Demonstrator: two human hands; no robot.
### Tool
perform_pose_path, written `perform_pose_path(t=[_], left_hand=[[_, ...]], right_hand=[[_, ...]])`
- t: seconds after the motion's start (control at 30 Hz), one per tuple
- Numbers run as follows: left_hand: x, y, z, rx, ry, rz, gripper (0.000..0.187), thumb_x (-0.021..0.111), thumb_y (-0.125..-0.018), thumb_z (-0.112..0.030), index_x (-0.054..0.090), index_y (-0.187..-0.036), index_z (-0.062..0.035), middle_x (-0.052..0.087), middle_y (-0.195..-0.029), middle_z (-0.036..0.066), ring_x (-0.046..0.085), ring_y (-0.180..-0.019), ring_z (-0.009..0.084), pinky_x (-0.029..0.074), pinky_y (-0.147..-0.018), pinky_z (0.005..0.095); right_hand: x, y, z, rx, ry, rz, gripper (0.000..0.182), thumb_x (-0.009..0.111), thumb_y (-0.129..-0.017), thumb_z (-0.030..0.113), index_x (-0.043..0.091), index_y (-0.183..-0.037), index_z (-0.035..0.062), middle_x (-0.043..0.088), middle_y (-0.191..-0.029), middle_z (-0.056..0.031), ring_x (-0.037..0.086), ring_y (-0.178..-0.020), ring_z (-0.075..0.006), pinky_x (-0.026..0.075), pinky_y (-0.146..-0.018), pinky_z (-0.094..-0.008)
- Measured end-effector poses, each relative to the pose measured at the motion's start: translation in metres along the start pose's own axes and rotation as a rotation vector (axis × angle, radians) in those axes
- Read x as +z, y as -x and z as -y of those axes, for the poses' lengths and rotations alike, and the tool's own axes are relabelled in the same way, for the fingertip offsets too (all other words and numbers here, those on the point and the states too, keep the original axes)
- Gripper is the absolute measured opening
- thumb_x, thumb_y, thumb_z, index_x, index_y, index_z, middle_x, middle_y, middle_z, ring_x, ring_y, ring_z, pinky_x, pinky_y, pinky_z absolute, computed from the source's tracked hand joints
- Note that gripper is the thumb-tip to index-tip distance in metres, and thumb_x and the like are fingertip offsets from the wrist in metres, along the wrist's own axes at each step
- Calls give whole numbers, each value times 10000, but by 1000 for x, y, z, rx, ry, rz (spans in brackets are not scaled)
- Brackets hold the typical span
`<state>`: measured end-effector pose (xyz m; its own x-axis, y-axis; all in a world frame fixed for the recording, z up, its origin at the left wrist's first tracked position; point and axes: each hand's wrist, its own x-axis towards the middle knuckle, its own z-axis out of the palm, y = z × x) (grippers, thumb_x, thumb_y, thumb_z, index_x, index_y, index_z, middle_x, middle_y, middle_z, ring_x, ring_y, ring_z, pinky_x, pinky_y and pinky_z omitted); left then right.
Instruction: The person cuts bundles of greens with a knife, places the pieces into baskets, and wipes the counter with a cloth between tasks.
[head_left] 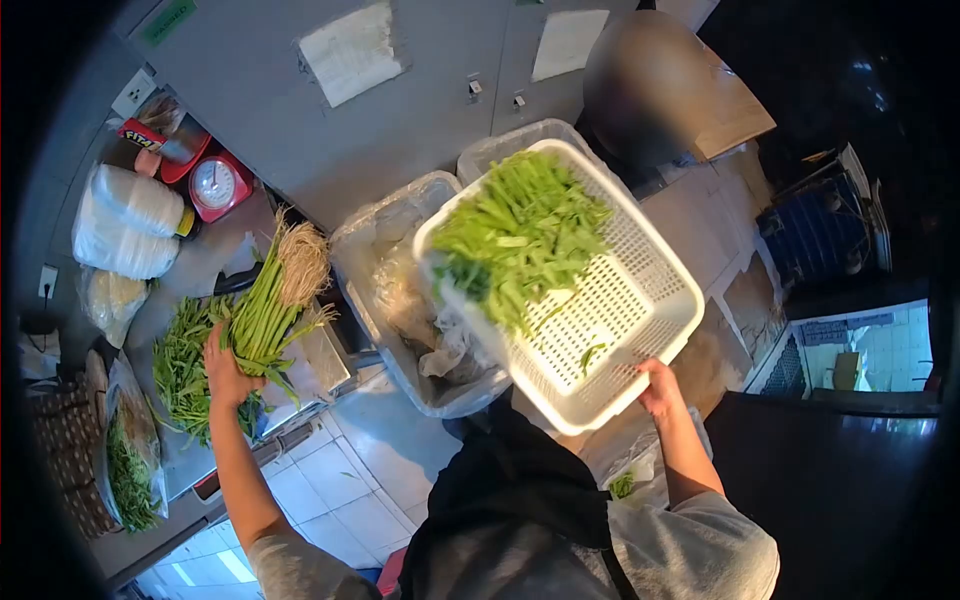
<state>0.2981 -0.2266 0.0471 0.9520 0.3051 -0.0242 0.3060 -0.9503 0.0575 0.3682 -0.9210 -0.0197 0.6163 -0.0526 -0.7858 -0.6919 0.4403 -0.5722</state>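
My left hand (228, 372) is closed around part of a rooted bunch of leafy greens (262, 325) on the metal counter (190, 455). The bunch has long green stems, with its pale, tangled roots pointing away from me. My right hand (660, 390) grips the near right rim of a white perforated plastic basket (655, 290), which is tilted. Inside the basket, cut greens (520, 235) are heaped toward the far left side, and a few loose leaves lie on its floor. Some dark green leaves (465, 278) at its left edge are blurred.
Left of the basket stands a lined bin (365, 235) with plastic bags inside; another lined bin (475, 160) is behind. A red dial scale (215, 187), wrapped white containers (125, 220) and a bag of greens (130, 465) sit on the counter. A cardboard box (735, 110) is at far right.
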Motion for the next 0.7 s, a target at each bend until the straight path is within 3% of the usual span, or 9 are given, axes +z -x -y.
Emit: perform_pose_path(t=[0.03,0.1,0.13,0.33,0.43,0.47,0.57,0.63,0.7], left_hand=[[-1,-1,-1,3,9,7,1107,857,-302,-162,424,-1320,-123,347,-1392,132,307,-1294,353,237,-1102,453],[-3,-3,-3,4,27,17,1114,857,-296,-163,420,-1320,-123,349,-1389,132,306,-1296,356,235,-1105,450],[2,-4,1,-3,37,6,1138,854,-278,-165,408,-1324,-131,350,-1387,132,304,-1297,359,236,-1105,451],[3,-10,-1,-7,17,14,1175,842,-253,-161,385,-1335,-120,374,-1365,135,322,-1290,362,234,-1095,463],[-2,-11,-4,-30,-4,53,1186,837,-255,-147,372,-1346,-113,378,-1364,137,316,-1299,356,235,-1095,454],[-2,-11,-5,-54,-8,69,1183,835,-256,-143,375,-1345,-113,378,-1368,134,315,-1300,355,236,-1096,453],[-9,-16,-15,-70,-5,116,1166,834,-256,-138,402,-1339,-122,366,-1398,115,304,-1313,344,241,-1102,449],[-11,-17,-17,-103,13,124,1158,836,-253,-144,420,-1333,-126,359,-1411,107,299,-1319,340,242,-1104,450],[-10,-17,-15,-56,-65,151,1143,850,-255,-179,442,-1321,-124,355,-1415,108,295,-1326,333,251,-1101,450]], right_hand=[[5,-13,12,-33,-9,-81,332,516,-732,108,521,-1044,-6,606,-889,-145,634,-741,-256,555,-649,-387],[-6,-70,36,-28,58,18,158,500,-771,132,503,-889,27,541,-700,-86,524,-503,-194,457,-427,-311],[3,-101,43,-77,40,-25,106,500,-785,147,466,-825,55,464,-613,-39,395,-404,-143,325,-340,-266],[33,-246,83,32,-29,-46,92,560,-741,101,488,-791,75,493,-648,-34,492,-465,-172,432,-390,-251],[33,-298,72,110,-13,-151,71,562,-741,138,536,-768,77,555,-644,-28,527,-471,-195,390,-339,-288],[18,-311,70,159,64,-10,142,577,-747,134,527,-863,70,560,-650,-47,530,-475,-202,463,-393,-327],[6,-315,60,112,179,105,154,566,-794,179,534,-895,67,558,-632,-57,526,-461,-206,447,-376,-351],[-2,-325,60,129,273,-18,214,556,-872,259,539,-934,55,573,-655,-71,527,-454,-222,418,-352,-365],[-23,-347,56,97,209,258,242,605,-851,247,550,-996,62,605,-730,-81,564,-521,-228,450,-407,-365]])
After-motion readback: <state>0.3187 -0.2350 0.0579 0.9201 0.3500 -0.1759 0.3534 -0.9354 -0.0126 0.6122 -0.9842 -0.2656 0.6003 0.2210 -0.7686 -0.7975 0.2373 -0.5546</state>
